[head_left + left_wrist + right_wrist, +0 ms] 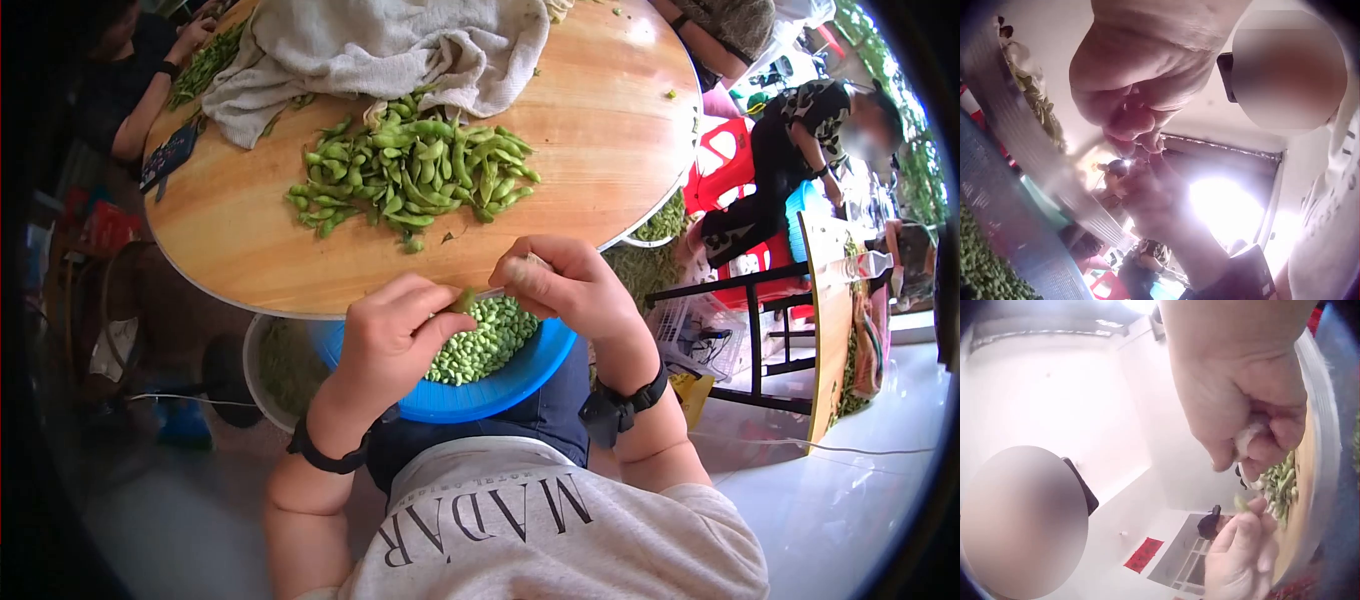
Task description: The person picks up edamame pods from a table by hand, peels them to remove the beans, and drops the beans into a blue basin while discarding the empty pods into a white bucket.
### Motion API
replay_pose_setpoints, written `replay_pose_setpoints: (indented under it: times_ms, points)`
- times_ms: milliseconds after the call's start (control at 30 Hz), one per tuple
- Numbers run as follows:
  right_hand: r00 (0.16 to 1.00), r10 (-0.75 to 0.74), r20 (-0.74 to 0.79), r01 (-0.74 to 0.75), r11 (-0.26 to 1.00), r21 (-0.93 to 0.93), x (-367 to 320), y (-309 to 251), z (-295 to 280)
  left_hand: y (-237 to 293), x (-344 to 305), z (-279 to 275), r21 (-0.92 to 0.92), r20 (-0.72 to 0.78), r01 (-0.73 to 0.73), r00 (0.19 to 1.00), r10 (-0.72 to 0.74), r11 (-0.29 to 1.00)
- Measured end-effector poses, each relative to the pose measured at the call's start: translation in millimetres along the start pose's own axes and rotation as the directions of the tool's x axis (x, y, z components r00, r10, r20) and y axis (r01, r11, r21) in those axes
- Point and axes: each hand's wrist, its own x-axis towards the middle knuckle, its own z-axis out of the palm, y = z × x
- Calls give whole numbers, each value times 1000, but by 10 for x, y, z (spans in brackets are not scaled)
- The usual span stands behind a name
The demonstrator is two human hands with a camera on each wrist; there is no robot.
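Between left thumb and index finger, the left hand (385,335) pinches a green soybean pod (464,299); the pod's tip stands out above those fingers in the right wrist view. Close beside it, the right hand (570,285) has its fingers curled, with a small pale thing (1249,439) between thumb and fingers; I cannot tell what it is. Both hands are over a blue basin (450,405) on the person's lap. Shelled green soybeans (480,345) lie in it, partly hidden by the hands. A heap of unshelled pods (410,175) lies ahead on the wooden table (620,110).
A pale cloth (370,60) covers part of the table's far side. The table's near edge runs just beyond the hands. Below at the left stands a metal basin (262,365). Other people sit around; a second table (828,350) is at the right.
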Motion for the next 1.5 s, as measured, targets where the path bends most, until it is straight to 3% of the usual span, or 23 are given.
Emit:
replay_pose_setpoints:
  times_ms: [67,233,533,733,833,867,933,1033,1100,1133,1233,1400,1467,1500]
  points:
    - [997,-45,64,39,995,91,-41,129,108,35,-96,-8,-89,8,173,985,-173,981]
    - [985,-34,168,6,987,162,-101,278,300,162,-211,106,117,-92,1,996,10,993]
    - [991,-16,130,8,998,60,-203,223,473,240,-406,82,258,-41,-40,998,53,965]
    - [995,-42,89,37,998,52,-220,293,535,226,-453,121,193,-128,-62,988,87,979]
    - [994,-100,53,97,994,52,-213,359,558,148,-486,185,58,-235,-49,970,61,997]
    - [990,-136,37,135,990,42,-212,381,581,171,-500,188,-128,-217,124,965,-150,984]
    - [977,-215,-4,214,976,-33,-204,442,624,229,-551,206,-459,-66,446,846,-530,768]
    - [953,-301,-40,284,930,-233,-198,496,657,120,-597,298,-659,-29,458,777,-628,597]
    - [954,-296,-36,263,893,-365,-214,485,649,96,-598,310,-799,43,439,722,-690,410]
    - [931,-364,-11,329,854,-403,-206,500,648,85,-586,309,-852,86,421,698,-711,310]
    - [870,-488,72,459,746,-482,-221,562,633,24,-589,246,-885,221,444,660,-718,137]
    - [880,-453,142,463,754,-466,-233,599,580,-11,-607,177,-817,215,512,697,-684,265]
    - [946,-310,90,321,870,-375,-251,591,575,-10,-618,165,-784,209,532,712,-671,320]
    - [970,-234,71,244,914,-325,-250,585,575,5,-624,195,-701,100,523,746,-659,486]
